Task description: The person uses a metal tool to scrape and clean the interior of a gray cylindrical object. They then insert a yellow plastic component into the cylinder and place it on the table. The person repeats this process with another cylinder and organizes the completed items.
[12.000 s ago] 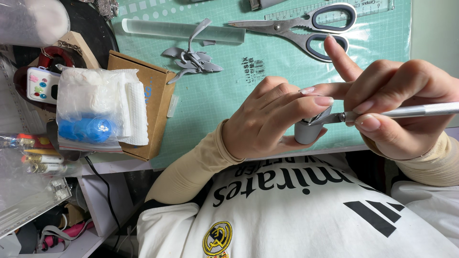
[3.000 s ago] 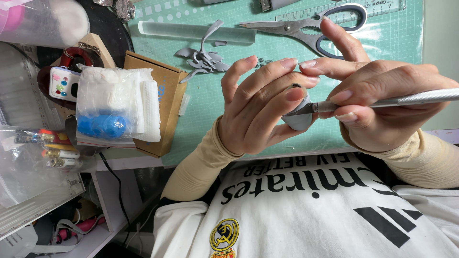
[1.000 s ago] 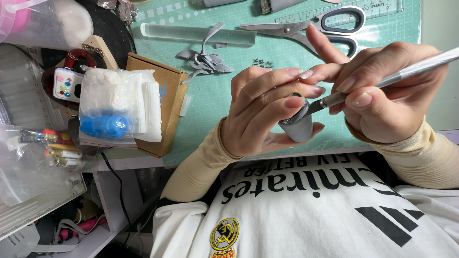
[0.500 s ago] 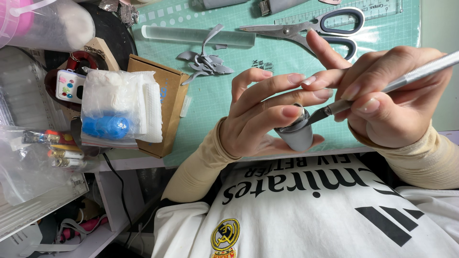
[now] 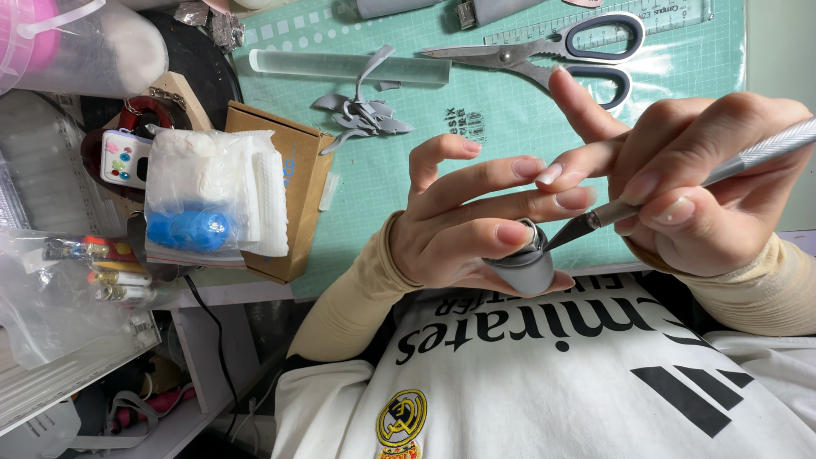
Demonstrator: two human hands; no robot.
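Small grey clay piece (image 5: 525, 265) pinched in left hand (image 5: 463, 229) fingertips, close above lap, near edge of green cutting mat (image 5: 510, 127), steadied for trimming. Craft knife (image 5: 680, 183) gripped pen-style by right hand (image 5: 705, 187), blade tip touching piece's rim. Scissors (image 5: 552, 53) parked far, on mat.

Grey clay piece (image 5: 524, 270), silver knife (image 5: 680, 184); green gridded mat (image 5: 510, 119)

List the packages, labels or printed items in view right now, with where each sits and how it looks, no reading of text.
Cardboard box: brown, left of the left hand, on the green mat's edge.
Plastic bag: clear, against the box, white wadding and blue lumps inside.
Mat print: small dark block, mid-mat.
Clear ruler: printed scale, top, behind the scissors.
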